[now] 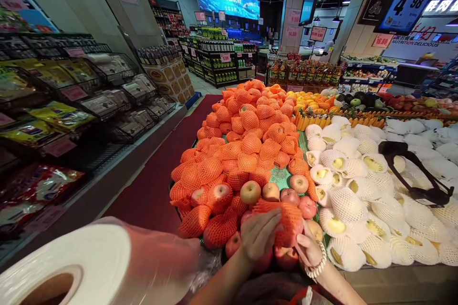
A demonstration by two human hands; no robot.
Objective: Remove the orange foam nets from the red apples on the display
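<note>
An apple in an orange foam net (290, 221) is between my two hands at the near edge of the display. My left hand (258, 234) lies along its left side, fingers together and pressed on the net. On the right, my right hand (308, 249), with a beaded bracelet (318, 267) at the wrist, grips the apple from below and the side. Several bare apples (250, 192) lie just beyond and under my hands. Behind them rises a heap of apples in orange nets (246, 147).
A large roll of clear plastic bags (118, 257) stands close at the lower left. White-netted fruit (352, 209) fills the right side, with a black handle-like object (415, 171) on it. Shelves of packets (60, 116) line the left, beside a dark red strip (150, 181).
</note>
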